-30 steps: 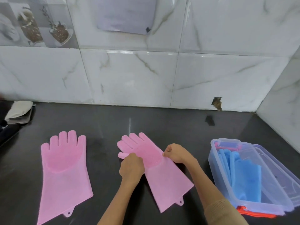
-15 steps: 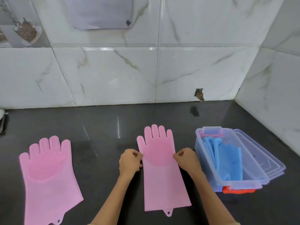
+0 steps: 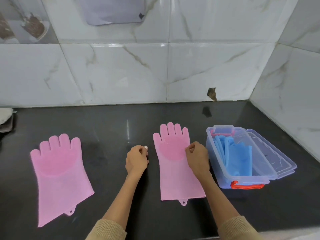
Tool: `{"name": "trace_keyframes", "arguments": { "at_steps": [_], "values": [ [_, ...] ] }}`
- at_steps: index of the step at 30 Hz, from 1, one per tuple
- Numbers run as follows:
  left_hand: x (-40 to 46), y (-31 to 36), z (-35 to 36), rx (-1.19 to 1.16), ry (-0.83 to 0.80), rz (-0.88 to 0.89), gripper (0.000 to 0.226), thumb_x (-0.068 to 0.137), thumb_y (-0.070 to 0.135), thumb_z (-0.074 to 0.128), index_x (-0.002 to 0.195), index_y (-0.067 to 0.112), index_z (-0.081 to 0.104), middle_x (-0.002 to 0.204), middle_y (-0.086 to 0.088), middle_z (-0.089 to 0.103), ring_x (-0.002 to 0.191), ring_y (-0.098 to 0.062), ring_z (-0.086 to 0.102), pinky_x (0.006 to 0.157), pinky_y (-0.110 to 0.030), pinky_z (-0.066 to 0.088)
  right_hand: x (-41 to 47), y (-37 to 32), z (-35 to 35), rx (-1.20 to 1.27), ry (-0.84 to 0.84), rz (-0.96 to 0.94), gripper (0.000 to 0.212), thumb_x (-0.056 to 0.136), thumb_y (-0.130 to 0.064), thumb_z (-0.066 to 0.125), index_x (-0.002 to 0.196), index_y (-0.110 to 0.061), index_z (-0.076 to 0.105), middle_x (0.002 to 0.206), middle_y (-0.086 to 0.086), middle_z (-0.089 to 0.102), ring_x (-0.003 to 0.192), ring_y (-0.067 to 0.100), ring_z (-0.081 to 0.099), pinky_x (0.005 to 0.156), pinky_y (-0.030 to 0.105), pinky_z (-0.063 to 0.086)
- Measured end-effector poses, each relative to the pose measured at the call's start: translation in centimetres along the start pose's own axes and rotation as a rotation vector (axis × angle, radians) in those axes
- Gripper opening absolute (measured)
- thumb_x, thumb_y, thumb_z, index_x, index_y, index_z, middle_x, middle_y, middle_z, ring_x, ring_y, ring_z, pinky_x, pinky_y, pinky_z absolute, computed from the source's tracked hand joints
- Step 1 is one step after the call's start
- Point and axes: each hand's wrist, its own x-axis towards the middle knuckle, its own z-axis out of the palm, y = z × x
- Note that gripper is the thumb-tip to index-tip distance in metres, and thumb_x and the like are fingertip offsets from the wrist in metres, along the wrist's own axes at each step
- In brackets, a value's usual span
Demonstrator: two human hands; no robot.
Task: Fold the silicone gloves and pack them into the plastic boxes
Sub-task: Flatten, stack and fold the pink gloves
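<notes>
I'm seeing both sleeves coming in from the bottom edge. Right glove is lying flat on the desk, palm up, fingers pointing at the wall. My left hand is hanging just left of it, fingers curled together, gripping nothing. My right hand is pinching the glove's right edge. Left glove is lying flat, well apart. Box is sitting open just right, holding blue gloves; lid is lying beside it.
</notes>
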Motion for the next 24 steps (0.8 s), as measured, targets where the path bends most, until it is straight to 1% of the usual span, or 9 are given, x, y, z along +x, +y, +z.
{"name": "trace_keyframes", "arguments": {
  "at_steps": [2,5,8,12,14,16,18,21,24],
  "values": [
    [-0.3,-1.0,-1.9,0.036,0.119,-0.013,0.029,0.097,0.032,0.044,0.082,0.016,0.063,0.083,0.0,0.07,0.072,-0.023,0.068,0.072,-0.037,0.054,-0.6,-1.4,1.2,0.061,-0.036,-0.064,0.011,0.094,-0.021,0.053,0.094,-0.012,0.059,0.09,0.003,0.063,0.081,0.015,0.06,0.078,0.023,0.05],
    [-0.7,-3.0,-5.6,0.103,0.324,-0.061,0.027,0.097,0.033,0.044,0.087,0.018,0.065,0.086,0.003,0.068,0.077,-0.021,0.06,0.067,-0.03,0.041,-2.1,-4.3,4.1,0.092,-0.157,-0.175,0.01,0.091,-0.016,0.052,0.087,-0.01,0.06,0.081,0.002,0.063,0.074,0.018,0.057,0.07,0.026,0.044],
    [-1.5,-5.4,-9.7,0.133,0.503,-0.122,0.025,0.099,0.026,0.041,0.097,0.017,0.065,0.093,-0.003,0.069,0.079,-0.023,0.055,0.068,-0.03,0.037,-4.3,-7.4,7.2,0.101,-0.302,-0.283,0.007,0.088,-0.018,0.055,0.083,-0.015,0.059,0.072,-0.005,0.06,0.069,0.015,0.055,0.065,0.024,0.038],
    [-2.9,-9.0,-15.1,0.173,0.676,-0.261,0.028,0.097,0.02,0.045,0.116,0.011,0.063,0.111,-0.016,0.069,0.103,-0.039,0.059,0.087,-0.041,0.044,-7.8,-11.3,11.3,0.099,-0.467,-0.388,0.011,0.088,-0.022,0.055,0.078,-0.022,0.057,0.069,-0.01,0.058,0.068,0.013,0.057,0.063,0.023,0.04],
    [-3.6,-10.6,-16.9,0.161,0.673,-0.349,0.028,0.096,0.019,0.048,0.118,0.007,0.061,0.114,-0.017,0.067,0.107,-0.04,0.058,0.09,-0.045,0.046,-9.4,-13.3,13.1,0.1,-0.555,-0.444,0.01,0.089,-0.023,0.055,0.082,-0.02,0.061,0.076,-0.005,0.064,0.071,0.013,0.059,0.066,0.024,0.043],
    [-4.2,-11.9,-18.0,0.143,0.658,-0.396,0.023,0.096,0.017,0.049,0.107,0.002,0.063,0.106,-0.019,0.067,0.099,-0.039,0.06,0.082,-0.044,0.05,-10.9,-15.2,14.6,0.101,-0.617,-0.482,0.014,0.09,-0.024,0.055,0.088,-0.016,0.066,0.087,0.0,0.07,0.076,0.015,0.062,0.07,0.025,0.046],
    [-4.4,-12.6,-18.6,0.139,0.633,-0.427,0.021,0.094,0.015,0.049,0.101,-0.001,0.062,0.101,-0.02,0.068,0.093,-0.037,0.061,0.074,-0.038,0.047,-12.0,-16.7,15.9,0.103,-0.646,-0.494,0.019,0.091,-0.027,0.055,0.091,-0.011,0.067,0.091,0.003,0.071,0.082,0.019,0.065,0.072,0.029,0.05],
    [-4.2,-13.2,-18.9,0.131,0.558,-0.424,0.022,0.093,0.012,0.05,0.103,-0.003,0.062,0.101,-0.021,0.068,0.092,-0.037,0.062,0.074,-0.037,0.048,-12.7,-18.4,16.9,0.108,-0.619,-0.443,0.027,0.091,-0.03,0.056,0.09,-0.007,0.069,0.088,0.006,0.071,0.082,0.024,0.067,0.066,0.03,0.049],
    [-3.8,-13.4,-19.1,0.189,0.512,-0.433,0.02,0.094,0.014,0.049,0.101,0.003,0.064,0.097,-0.015,0.068,0.082,-0.029,0.061,0.07,-0.033,0.047,-12.3,-19.1,17.2,0.059,-0.613,-0.411,0.022,0.089,-0.022,0.057,0.078,-0.005,0.065,0.079,0.007,0.068,0.073,0.024,0.063,0.06,0.028,0.043]
  ]
}}
